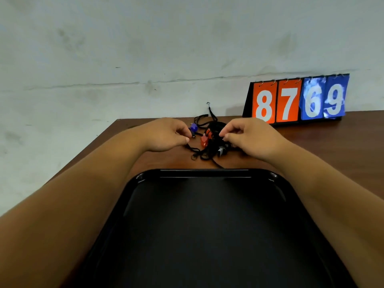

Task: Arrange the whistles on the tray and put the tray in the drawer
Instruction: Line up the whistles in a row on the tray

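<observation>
Hands: the left hand (166,135) and right hand (247,138) each pinch black lanyards (204,155) in the tangle.
Whistles: the whistles (204,140) lie heaped on the counter (311,138), just beyond the bare tray (203,172).
Risk: pulling may tighten knots or drag the whole heap along.
Hidden: the drawer is out of view; the whistle count is unclear under cords and fingers.

The scene is viewed from head height, forward and down across the bench (332,142), toward the wall (145,48); the tray (207,172) is seen nearest.
</observation>
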The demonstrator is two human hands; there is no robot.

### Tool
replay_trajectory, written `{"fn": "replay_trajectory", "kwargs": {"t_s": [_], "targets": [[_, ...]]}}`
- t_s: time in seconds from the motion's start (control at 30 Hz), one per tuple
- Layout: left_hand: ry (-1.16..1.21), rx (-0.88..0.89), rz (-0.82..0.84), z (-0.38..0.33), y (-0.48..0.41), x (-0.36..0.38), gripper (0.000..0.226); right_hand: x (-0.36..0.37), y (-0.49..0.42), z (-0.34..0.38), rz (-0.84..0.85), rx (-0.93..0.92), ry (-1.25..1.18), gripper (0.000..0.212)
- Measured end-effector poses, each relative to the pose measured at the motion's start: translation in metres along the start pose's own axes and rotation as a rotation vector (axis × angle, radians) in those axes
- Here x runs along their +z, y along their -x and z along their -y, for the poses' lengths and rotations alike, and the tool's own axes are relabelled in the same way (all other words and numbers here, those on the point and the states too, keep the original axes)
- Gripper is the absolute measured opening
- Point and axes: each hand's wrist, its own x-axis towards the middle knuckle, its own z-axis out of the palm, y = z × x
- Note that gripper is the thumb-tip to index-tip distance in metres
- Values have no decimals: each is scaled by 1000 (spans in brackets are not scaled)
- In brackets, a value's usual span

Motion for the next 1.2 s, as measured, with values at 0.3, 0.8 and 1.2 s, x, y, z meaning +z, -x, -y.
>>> {"fn": "replay_trajectory", "kwargs": {"t_s": [0.3, 0.8, 1.2], "targets": [[8, 79, -98, 32, -50, 24, 53, 15, -8, -19, 155, -109, 300, 27], [-103, 17, -169, 46, -70, 41, 56, 18, -13, -25, 152, -108, 386, 23], [-99, 70, -279, 48, -69, 42, 23, 17, -10, -23, 198, -148, 401, 17]]}}
